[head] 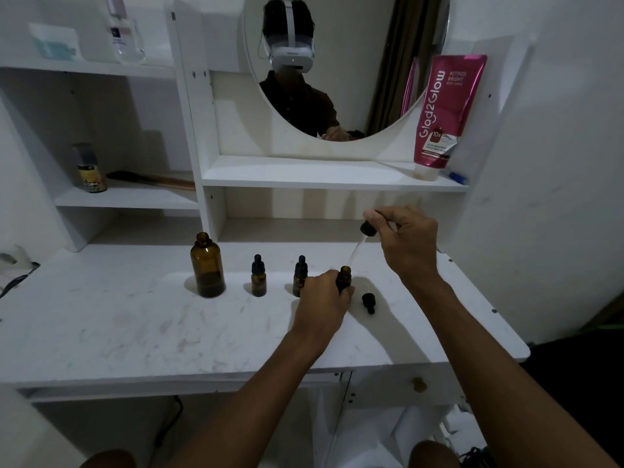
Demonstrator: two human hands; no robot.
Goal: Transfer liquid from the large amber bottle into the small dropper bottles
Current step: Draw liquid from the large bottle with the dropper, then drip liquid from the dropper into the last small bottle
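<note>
One camera is sitting on the person's head, and it is looking forward and down at the white table [135, 332] close below. It is seeing very wide, so the left hand [320, 295] and the right hand [405, 241] are showing near the middle of the view. Straight ahead it is facing the round mirror [354, 62], where the headset [292, 52] is showing back.

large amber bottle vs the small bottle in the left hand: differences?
Size: the large amber bottle is far taller and wider than the small bottle. Hold: the large amber bottle stands free on the table; the left hand grips the small bottle. Use: the dropper pinched by the right hand points its glass tube at the small bottle's mouth; nothing is at the large amber bottle's. Shared: both amber, upright, uncapped.
</note>
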